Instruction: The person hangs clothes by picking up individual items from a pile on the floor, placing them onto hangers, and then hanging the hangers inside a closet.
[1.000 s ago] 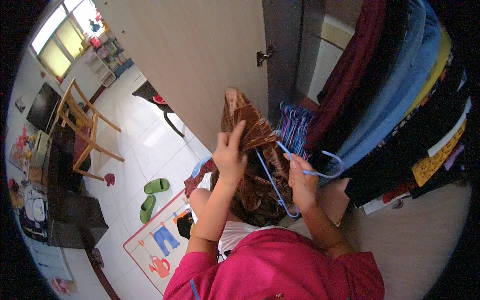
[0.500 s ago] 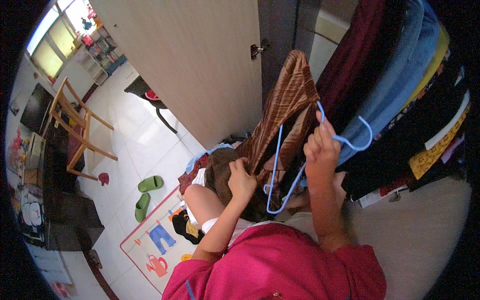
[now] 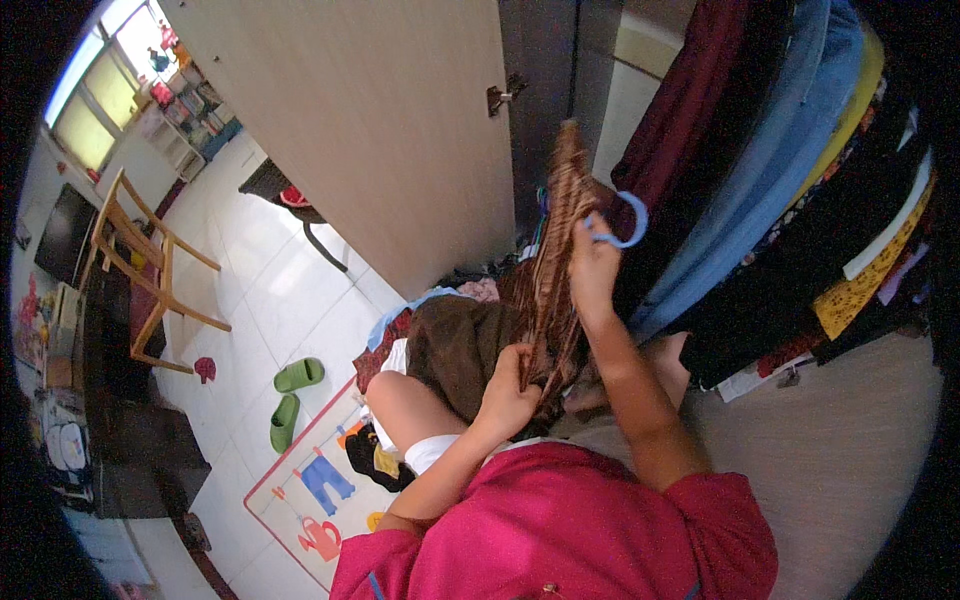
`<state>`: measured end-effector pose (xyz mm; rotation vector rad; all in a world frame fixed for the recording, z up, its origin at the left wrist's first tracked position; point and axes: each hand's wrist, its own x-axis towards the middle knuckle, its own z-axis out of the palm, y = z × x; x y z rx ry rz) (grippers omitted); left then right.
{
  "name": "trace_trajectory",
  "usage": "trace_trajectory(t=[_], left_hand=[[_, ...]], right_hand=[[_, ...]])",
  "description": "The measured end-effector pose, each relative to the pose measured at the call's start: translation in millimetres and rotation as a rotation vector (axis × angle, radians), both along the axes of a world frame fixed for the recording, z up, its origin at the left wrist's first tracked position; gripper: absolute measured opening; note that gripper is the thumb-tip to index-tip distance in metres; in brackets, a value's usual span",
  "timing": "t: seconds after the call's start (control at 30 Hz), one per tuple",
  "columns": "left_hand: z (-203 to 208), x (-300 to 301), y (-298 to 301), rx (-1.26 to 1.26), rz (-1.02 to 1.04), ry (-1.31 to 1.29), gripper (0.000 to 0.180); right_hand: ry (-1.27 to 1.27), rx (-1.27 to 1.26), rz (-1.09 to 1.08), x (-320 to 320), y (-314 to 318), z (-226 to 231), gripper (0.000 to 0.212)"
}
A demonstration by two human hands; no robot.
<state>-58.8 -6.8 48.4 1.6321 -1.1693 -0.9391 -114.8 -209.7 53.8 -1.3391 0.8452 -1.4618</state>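
Note:
A brown striped garment [image 3: 556,235] hangs in front of me, stretched between my two hands. Over its edge shows the blue hook of a clothes hanger [image 3: 637,222]; the rest of the hanger is hidden by the cloth. My right hand [image 3: 596,262] closes around the hanger's neck, against the garment. Lower down, my left hand [image 3: 512,395] grips the garment's edge, fingers curled into the cloth. Beneath and behind lies a dark brown garment [image 3: 455,345] by my knee, part of a heap of clothes.
A row of hanging clothes [image 3: 790,170] fills the right side. The open wardrobe door [image 3: 370,120] stands ahead. Green slippers [image 3: 298,375] lie on the tiled floor beside a printed mat [image 3: 290,500]. Farther left stands a wooden chair [image 3: 160,265].
My right hand has moved left and turned the hanger, so its frame is now behind the cloth. The garment hangs narrower and more upright. My left hand has shifted slightly right and down.

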Motion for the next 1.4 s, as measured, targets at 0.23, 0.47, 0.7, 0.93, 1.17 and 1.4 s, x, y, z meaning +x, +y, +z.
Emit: trace_trajectory(t=[0.23, 0.47, 0.7, 0.93, 1.17, 1.4], left_hand=[[22.2, 29.6, -18.1, -0.152, 0.215, -0.370, 0.058], [109.9, 95.8, -54.1, -0.666, 0.420, -1.130, 0.053], [193.8, 158.9, -74.8, -0.982, 0.195, -1.350, 0.021], [212.3, 220.4, -63.6, -0.979, 0.451, -1.073, 0.019], [233.5, 182.3, -37.4, -0.964, 0.459, -1.213, 0.015], [252.3, 142.2, -59.4, -0.932, 0.243, -1.175, 0.018]], right_hand=[[0.523, 0.068, 0.625, -31.2, 25.2, 54.5, 0.030], [0.722, -0.102, 0.766, -51.8, 32.3, 158.2, 0.024], [0.774, -0.415, 0.639, -63.7, 24.7, 278.9, 0.021], [0.778, -0.103, 0.676, -78.0, -1.8, 296.9, 0.023], [0.768, -0.104, 0.567, -70.4, -2.7, 300.5, 0.027], [0.938, -0.427, 0.708, -29.5, 37.9, 341.9, 0.026]])
